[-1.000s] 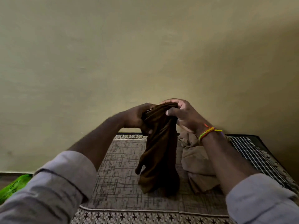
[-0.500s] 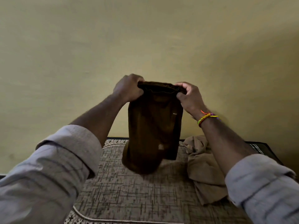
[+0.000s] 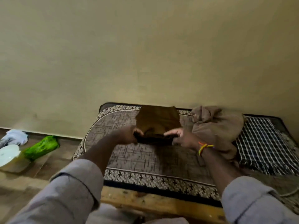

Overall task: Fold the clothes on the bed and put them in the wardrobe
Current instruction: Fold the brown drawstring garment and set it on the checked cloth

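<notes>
A dark brown garment (image 3: 157, 122) is stretched out over the patterned bed cover (image 3: 129, 152), its far end flung toward the wall. My left hand (image 3: 127, 135) grips its near left corner and my right hand (image 3: 181, 139) grips its near right corner, both just above the bed. A crumpled tan garment (image 3: 216, 125) lies in a heap on the bed to the right of my right hand. A black and white checked cloth (image 3: 262, 141) lies flat further right. No wardrobe is in view.
The bed has a wooden front rail (image 3: 145, 199) and stands against a plain wall (image 3: 145, 54). On the floor to the left lie a green plastic bag (image 3: 42, 147), a white container (image 3: 9, 155) and a pale cloth (image 3: 16, 136).
My hands have come down from chest height to just above the bed, swinging the brown garment out flat toward the wall. The view has tilted down and shows the floor at left.
</notes>
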